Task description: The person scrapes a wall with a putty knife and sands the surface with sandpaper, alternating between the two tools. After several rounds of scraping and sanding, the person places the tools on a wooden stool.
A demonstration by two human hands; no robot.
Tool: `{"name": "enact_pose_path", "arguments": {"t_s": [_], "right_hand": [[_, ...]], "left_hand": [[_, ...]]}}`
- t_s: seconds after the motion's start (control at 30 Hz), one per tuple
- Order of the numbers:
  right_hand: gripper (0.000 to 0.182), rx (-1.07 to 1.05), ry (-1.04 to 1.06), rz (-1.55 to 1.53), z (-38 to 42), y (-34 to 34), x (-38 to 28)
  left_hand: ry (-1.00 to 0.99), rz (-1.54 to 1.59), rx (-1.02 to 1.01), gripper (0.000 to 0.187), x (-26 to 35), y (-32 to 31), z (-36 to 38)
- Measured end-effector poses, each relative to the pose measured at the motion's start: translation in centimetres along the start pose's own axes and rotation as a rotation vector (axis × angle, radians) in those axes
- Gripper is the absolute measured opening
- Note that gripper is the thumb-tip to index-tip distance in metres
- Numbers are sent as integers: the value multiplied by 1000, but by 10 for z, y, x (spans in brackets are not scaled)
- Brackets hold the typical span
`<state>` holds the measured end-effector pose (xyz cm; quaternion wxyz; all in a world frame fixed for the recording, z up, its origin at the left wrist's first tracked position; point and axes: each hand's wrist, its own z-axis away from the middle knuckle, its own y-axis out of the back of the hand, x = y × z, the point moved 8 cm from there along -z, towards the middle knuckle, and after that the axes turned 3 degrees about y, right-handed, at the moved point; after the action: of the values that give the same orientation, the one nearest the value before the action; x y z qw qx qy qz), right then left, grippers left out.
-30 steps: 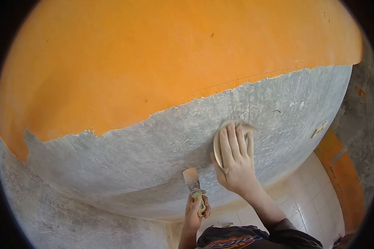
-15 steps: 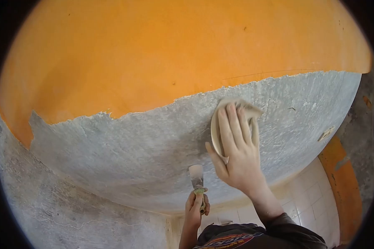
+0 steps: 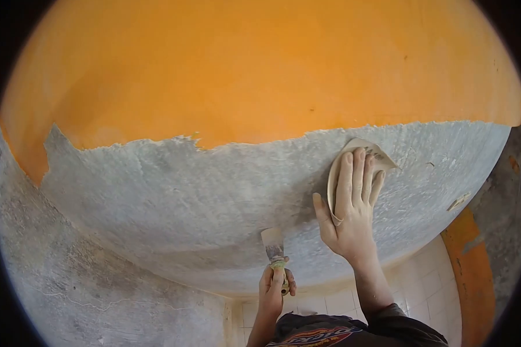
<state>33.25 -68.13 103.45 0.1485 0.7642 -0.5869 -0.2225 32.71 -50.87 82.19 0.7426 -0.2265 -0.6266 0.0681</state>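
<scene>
My right hand (image 3: 355,202) lies with its fingers stretched out on a beige sheet (image 3: 359,146), pressing it flat against the bare grey part of the wall (image 3: 214,196). The sheet's edges stick out past my fingertips and curl on the left side. Lower down, my left hand (image 3: 276,281) is wrapped round the handle of a putty knife (image 3: 274,240); its blade points up in front of the wall. Orange paint (image 3: 243,69) covers the upper wall and ends in a ragged edge above my right hand.
Another rough grey wall (image 3: 69,266) meets this one at the left. White tiles (image 3: 428,283) show at the bottom right, beside an orange strip (image 3: 472,277). A pale patch (image 3: 458,201) marks the grey wall at the right.
The camera view has shifted, and the paint edge now looks more level. My right hand and the sheet appear further right in view. My left hand still holds the putty knife.
</scene>
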Motion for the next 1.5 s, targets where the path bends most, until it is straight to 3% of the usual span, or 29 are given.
{"name": "enact_pose_path", "arguments": {"t_s": [0.17,0.23,0.27,0.33,0.37,0.5,0.6,0.67,0.77,0.87,0.97,1.07,1.17,1.27,1.4,1.5], "right_hand": [[65,-95,-21,60,49,-58,-19],[76,-306,-14,46,111,-113,-17],[76,-309,-16,47,112,-114,-18],[76,-254,-110,45,103,-111,-11],[74,-36,-59,109,85,-95,-10],[68,219,-98,112,-13,-22,-15],[70,260,-16,181,-8,-33,-23],[62,242,-21,157,21,-49,-30],[65,32,-126,118,145,-136,-15],[69,-54,-173,78,203,-149,-4],[76,168,-221,111,121,-94,21],[78,413,-128,91,26,-17,25],[78,375,-61,123,0,-7,15],[79,360,-158,91,36,-39,11],[80,280,-249,33,148,-118,10],[80,294,-283,44,121,-91,31]], "left_hand": [[-34,-20,-28,37,13,13,-8],[-37,1,-35,37,16,21,-7],[-33,1,-34,37,18,27,-5],[-61,-55,-49,37,23,35,-8],[-47,-55,-52,37,21,39,-8],[-23,-22,-85,33,17,51,-12],[-22,-54,-119,34,20,50,-12],[15,-33,-115,37,17,52,-12],[23,-83,-108,37,14,57,-13],[44,-118,-129,37,17,59,-15],[52,-128,-145,38,15,62,-16],[31,-134,-162,38,21,58,-17],[16,-144,-167,39,24,58,-16],[16,-138,-167,39,21,54,-18],[43,-163,-177,39,21,49,-16],[69,-178,-184,39,17,46,-20]]}}
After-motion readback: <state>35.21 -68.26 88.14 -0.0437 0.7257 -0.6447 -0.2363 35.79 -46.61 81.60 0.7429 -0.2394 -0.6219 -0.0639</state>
